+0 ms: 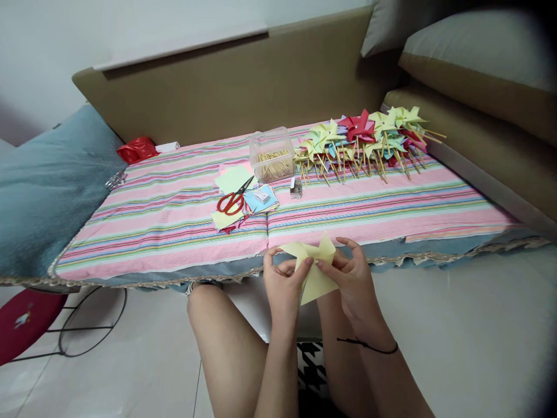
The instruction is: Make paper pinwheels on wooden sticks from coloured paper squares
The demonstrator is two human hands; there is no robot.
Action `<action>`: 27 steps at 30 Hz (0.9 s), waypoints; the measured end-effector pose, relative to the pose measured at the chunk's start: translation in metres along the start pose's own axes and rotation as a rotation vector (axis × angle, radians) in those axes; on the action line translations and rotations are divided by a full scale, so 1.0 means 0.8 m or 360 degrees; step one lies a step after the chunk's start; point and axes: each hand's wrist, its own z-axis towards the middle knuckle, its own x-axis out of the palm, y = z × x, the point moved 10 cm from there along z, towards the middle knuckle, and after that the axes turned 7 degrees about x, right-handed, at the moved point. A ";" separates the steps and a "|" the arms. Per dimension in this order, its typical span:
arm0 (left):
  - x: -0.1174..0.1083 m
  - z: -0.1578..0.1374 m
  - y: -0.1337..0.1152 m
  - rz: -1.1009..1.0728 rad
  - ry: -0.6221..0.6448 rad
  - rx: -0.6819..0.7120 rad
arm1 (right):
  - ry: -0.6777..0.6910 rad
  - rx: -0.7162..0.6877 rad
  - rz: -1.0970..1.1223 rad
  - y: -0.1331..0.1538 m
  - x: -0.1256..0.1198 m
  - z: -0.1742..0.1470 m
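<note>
Between my hands, above my lap, is a pale yellow paper pinwheel [319, 283], with some corners folded in toward its middle. My left hand [285, 278] pinches its left side, the thumb pressed near the centre. From the right, my right hand [350, 278] grips the same paper, its thumb also close to the centre. Whether a pin sits under the thumbs I cannot make out. Beyond my hands, red-handled scissors [231, 203] lie on a stack of coloured paper squares [224, 219]. A small open box [296, 188] stands to the right of them.
A clear plastic box [272, 142] holds many thin wooden sticks. Finished pinwheels on sticks [359, 130] are heaped at the back right of the striped cloth [174, 203]. A red plastic bag [137, 150] and a white roll [167, 147] lie back left. A red stool [30, 322] stands lower left.
</note>
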 end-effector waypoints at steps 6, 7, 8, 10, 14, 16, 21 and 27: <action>0.005 0.000 -0.002 0.0018 0.0017 -0.0006 | -0.0003 -0.0014 -0.0001 0.002 -0.003 0.002; 0.007 0.000 -0.003 0.0024 0.0023 -0.0012 | 0.0005 -0.0009 0.0000 0.002 -0.004 0.003; 0.009 0.000 -0.003 0.0030 0.0032 -0.0015 | 0.0011 -0.0005 0.0002 0.003 -0.005 0.003; 0.013 -0.001 -0.005 0.0044 0.0037 -0.0009 | 0.0016 -0.0003 0.0000 0.005 -0.007 0.004; 0.018 -0.001 -0.011 0.0055 0.0001 0.0043 | 0.0063 -0.0001 0.0007 0.011 -0.007 0.004; 0.020 -0.001 -0.012 0.0049 0.0000 0.0053 | 0.0104 -0.0002 0.0023 0.014 -0.004 0.003; 0.024 -0.003 -0.010 0.0082 0.0066 0.0030 | 0.0050 -0.0021 -0.0013 0.018 -0.009 0.001; 0.028 -0.003 -0.001 0.0056 0.0371 -0.0132 | 0.0099 0.0035 -0.0061 0.018 -0.016 0.001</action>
